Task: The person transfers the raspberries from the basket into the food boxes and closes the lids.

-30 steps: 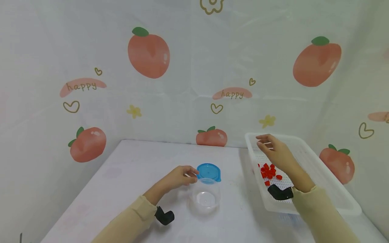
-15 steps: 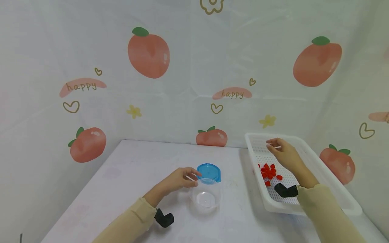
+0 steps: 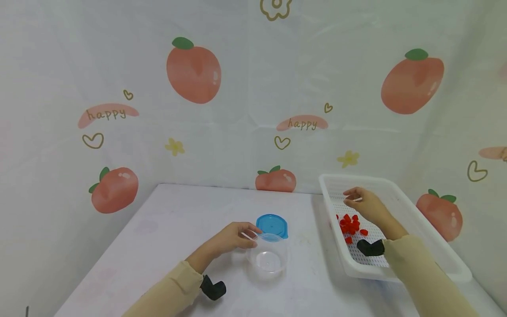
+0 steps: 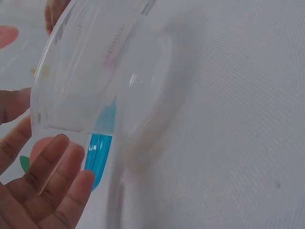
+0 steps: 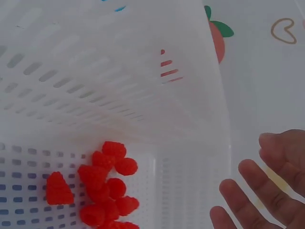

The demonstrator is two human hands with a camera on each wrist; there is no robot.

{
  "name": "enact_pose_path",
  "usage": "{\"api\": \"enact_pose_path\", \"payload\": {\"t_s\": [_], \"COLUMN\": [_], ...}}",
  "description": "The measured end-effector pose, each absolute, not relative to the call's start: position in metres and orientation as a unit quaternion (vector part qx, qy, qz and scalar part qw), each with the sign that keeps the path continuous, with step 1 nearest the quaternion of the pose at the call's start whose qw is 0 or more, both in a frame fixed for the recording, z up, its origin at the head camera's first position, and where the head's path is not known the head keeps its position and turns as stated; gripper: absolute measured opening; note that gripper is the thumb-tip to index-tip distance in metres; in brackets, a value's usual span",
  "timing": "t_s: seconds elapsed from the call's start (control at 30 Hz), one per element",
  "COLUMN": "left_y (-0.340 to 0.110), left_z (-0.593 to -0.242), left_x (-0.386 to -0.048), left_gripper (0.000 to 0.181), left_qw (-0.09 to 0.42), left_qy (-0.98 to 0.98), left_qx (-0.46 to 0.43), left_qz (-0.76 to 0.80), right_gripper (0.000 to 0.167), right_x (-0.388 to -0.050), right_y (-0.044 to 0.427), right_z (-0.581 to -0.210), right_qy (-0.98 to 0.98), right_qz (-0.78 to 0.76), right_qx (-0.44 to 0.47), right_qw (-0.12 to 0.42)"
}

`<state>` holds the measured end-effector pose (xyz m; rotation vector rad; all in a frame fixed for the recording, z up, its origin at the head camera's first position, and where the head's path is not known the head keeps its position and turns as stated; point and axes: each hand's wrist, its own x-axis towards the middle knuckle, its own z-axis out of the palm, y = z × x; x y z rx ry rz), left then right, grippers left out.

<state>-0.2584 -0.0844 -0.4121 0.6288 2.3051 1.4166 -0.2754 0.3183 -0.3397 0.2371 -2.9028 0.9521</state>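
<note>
My left hand (image 3: pixel 231 240) is at the left rim of a round clear plastic container (image 3: pixel 270 263). In the left wrist view, thumb and index finger pinch that rim, while the other fingers (image 4: pixel 62 191) spread below it. Behind the container lies a blue lid (image 3: pixel 272 223), partly seen through the clear wall. Over the white basket (image 3: pixel 431 259) hovers my right hand (image 3: pixel 368 206), fingers slightly bent, holding nothing. Several red raspberries (image 5: pixel 97 191) lie in a cluster on the basket's perforated floor, with one raspberry (image 5: pixel 59 189) set apart in the right wrist view.
Both things and hands are over a white-covered table (image 3: pixel 190 207). A white cloth backdrop (image 3: pixel 237 145) with printed fruit stands behind it. The basket's raised left wall (image 3: pixel 332 220) lies between the container and the raspberries.
My right hand first shifted right above the basket, then sank a little lower. My left hand moved slightly down and right, and its fingers closed on the container's rim. The raspberries stayed put.
</note>
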Motion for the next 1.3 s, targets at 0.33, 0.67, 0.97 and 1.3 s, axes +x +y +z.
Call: {"api": "enact_pose_path", "payload": {"t_s": [0.33, 0.67, 0.97, 1.3], "left_y": [-0.082, -0.082, -0.082, -0.081], "left_z": [-0.415, -0.417, -0.417, -0.415], "left_x": [-0.259, -0.261, -0.259, -0.258], "left_gripper": [0.027, 0.029, 0.031, 0.03], "left_qw": [0.179, 0.18, 0.188, 0.189], "left_qy": [0.821, 0.817, 0.809, 0.812], "left_qx": [0.217, 0.219, 0.22, 0.212], "left_qz": [0.497, 0.502, 0.513, 0.509], "right_gripper": [0.038, 0.04, 0.04, 0.041], "right_x": [-0.28, -0.286, -0.287, -0.288], "right_y": [0.324, 0.327, 0.332, 0.335], "right_z": [-0.351, -0.357, -0.365, -0.371], "right_qy": [-0.945, -0.935, -0.926, -0.922], "right_qz": [0.32, 0.341, 0.355, 0.358], "right_qx": [0.072, 0.07, 0.053, 0.032], "right_qw": [-0.005, -0.07, -0.114, -0.142]}}
